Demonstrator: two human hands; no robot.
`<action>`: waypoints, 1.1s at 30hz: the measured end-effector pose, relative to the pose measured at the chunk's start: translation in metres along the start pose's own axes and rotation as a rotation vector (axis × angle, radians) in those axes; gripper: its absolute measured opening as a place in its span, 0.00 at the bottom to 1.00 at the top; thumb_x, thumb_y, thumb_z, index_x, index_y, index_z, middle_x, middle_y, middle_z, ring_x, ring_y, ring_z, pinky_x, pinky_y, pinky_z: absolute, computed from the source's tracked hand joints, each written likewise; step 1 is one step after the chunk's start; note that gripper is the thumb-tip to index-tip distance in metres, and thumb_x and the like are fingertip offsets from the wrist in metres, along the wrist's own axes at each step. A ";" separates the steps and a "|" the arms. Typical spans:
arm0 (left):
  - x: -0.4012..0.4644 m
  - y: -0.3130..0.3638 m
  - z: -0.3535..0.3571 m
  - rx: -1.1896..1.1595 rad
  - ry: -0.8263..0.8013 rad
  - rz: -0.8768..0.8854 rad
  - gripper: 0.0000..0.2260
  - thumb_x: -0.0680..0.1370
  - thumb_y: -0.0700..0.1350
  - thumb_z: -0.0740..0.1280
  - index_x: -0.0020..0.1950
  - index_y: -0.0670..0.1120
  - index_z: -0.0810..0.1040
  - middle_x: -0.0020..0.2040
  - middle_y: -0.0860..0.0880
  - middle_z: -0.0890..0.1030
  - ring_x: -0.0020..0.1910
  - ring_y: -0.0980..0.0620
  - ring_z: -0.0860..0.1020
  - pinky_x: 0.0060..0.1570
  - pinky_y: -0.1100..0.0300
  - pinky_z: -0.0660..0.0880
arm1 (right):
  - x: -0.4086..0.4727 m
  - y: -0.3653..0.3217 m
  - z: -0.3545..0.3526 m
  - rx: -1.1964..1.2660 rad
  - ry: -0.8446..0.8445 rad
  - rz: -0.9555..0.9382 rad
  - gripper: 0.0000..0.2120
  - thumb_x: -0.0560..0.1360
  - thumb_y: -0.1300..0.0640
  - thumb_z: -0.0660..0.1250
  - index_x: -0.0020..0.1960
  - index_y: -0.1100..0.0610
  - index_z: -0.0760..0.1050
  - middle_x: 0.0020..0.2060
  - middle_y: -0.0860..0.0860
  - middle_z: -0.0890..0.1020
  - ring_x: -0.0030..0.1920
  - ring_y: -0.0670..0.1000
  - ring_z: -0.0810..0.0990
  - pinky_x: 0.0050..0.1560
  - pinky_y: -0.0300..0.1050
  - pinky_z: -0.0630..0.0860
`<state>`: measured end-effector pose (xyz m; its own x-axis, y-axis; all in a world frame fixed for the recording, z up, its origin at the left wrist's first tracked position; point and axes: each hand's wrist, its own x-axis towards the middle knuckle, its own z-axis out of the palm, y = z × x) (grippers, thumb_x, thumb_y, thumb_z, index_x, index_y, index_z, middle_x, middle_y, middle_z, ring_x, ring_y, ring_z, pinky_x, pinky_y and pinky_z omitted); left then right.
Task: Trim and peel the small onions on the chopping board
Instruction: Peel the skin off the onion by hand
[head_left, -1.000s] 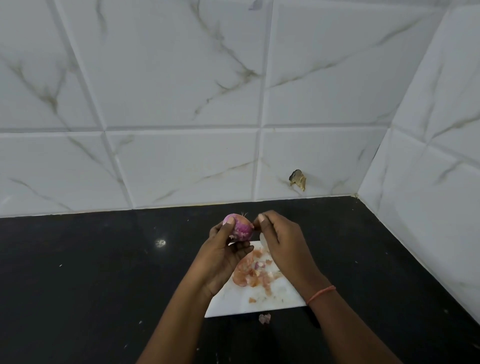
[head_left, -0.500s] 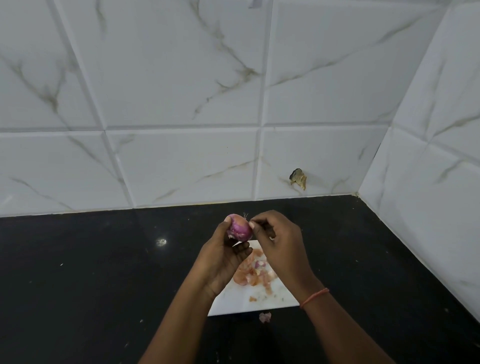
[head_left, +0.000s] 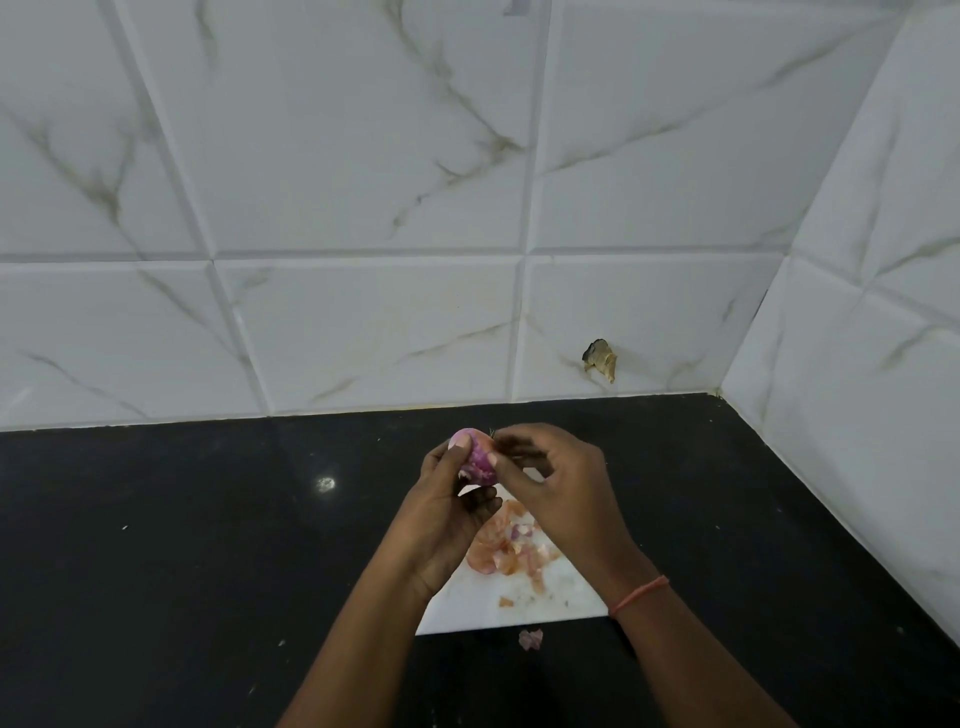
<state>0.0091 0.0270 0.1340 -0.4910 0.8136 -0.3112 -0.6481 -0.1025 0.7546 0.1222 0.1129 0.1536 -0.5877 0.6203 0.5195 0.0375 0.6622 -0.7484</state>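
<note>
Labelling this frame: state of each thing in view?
onion: held above the board, partly peeled
left hand: grips the onion
right hand: pinches at the onion's top
board: flat on the counter, littered with peels
peels: loose pile on the board
scrap: lies on the counter off the board's near edge

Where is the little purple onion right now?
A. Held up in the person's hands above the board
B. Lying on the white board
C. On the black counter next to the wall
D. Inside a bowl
A: the onion is gripped by the left hand and picked at by the right hand, above the chopping board where only peels lie.
</note>
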 end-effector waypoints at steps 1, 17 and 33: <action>0.000 -0.001 0.000 0.014 -0.016 0.012 0.23 0.80 0.52 0.67 0.72 0.43 0.72 0.64 0.37 0.78 0.54 0.44 0.81 0.55 0.52 0.80 | -0.001 -0.001 0.001 0.001 -0.015 -0.003 0.10 0.73 0.56 0.73 0.55 0.55 0.81 0.46 0.44 0.84 0.48 0.40 0.82 0.48 0.31 0.78; 0.003 -0.002 -0.001 0.042 -0.004 0.064 0.27 0.71 0.53 0.72 0.68 0.46 0.72 0.63 0.36 0.79 0.63 0.36 0.78 0.66 0.45 0.74 | -0.001 -0.001 0.003 -0.035 0.028 -0.071 0.07 0.74 0.56 0.72 0.51 0.57 0.83 0.44 0.46 0.84 0.46 0.42 0.82 0.47 0.31 0.78; -0.012 -0.005 0.005 0.388 0.090 0.197 0.15 0.82 0.53 0.63 0.67 0.52 0.67 0.58 0.43 0.79 0.51 0.50 0.78 0.43 0.59 0.73 | 0.006 0.002 -0.007 -0.346 -0.203 -0.051 0.05 0.76 0.55 0.69 0.48 0.56 0.81 0.41 0.48 0.81 0.41 0.46 0.79 0.43 0.47 0.79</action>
<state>0.0209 0.0205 0.1364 -0.6431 0.7454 -0.1755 -0.2790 -0.0147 0.9602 0.1246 0.1210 0.1582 -0.7422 0.5100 0.4347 0.2532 0.8140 -0.5228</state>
